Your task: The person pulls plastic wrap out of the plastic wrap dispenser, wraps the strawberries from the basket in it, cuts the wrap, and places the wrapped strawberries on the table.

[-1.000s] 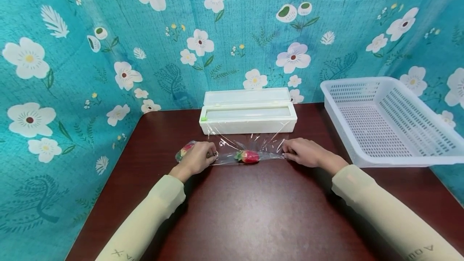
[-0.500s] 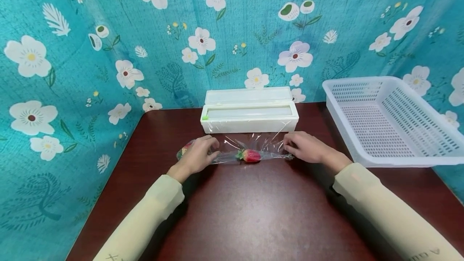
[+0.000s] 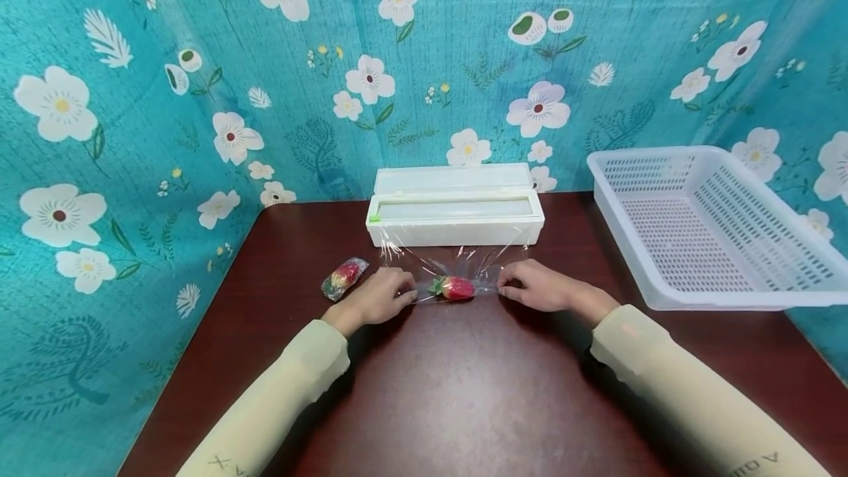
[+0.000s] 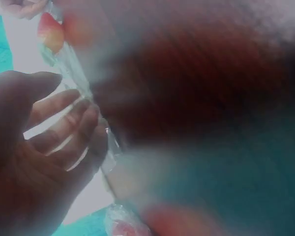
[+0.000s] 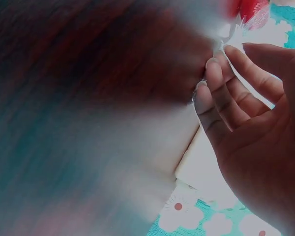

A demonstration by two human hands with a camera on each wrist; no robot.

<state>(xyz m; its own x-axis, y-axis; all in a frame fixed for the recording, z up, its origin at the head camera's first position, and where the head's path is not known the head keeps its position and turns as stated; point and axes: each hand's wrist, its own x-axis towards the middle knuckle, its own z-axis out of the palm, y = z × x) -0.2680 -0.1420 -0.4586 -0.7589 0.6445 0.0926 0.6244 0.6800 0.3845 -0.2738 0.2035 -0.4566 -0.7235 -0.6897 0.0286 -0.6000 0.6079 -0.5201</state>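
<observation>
A strawberry [image 3: 456, 287] with green leaves lies in a gathered strip of clear plastic wrap [image 3: 427, 263]. The sheet runs back to the front of a white wrap dispenser [image 3: 457, 230], whose lid stands up. At the leafy end, my left hand [image 3: 384, 294] holds the strip with bent fingers and thumb. My right hand [image 3: 543, 285] pinches it at the strawberry's tip end. In the left wrist view, the fingertips [image 4: 91, 109] lie along the twisted wrap. Fingertips [image 5: 214, 66] of the right hand bend against its edge in the right wrist view.
Left of my left hand lies a wrapped strawberry [image 3: 344, 277]. A white plastic basket [image 3: 645, 260] stands on the right side of the dark red table [image 3: 457, 389]. Flowered teal cloth [image 3: 424, 57] hangs behind and at both sides.
Both hands have loosened from the outer ends of the wrap and moved inward, closer to the strawberry. The wrapped strawberry at the left has come into full view from behind the left hand.
</observation>
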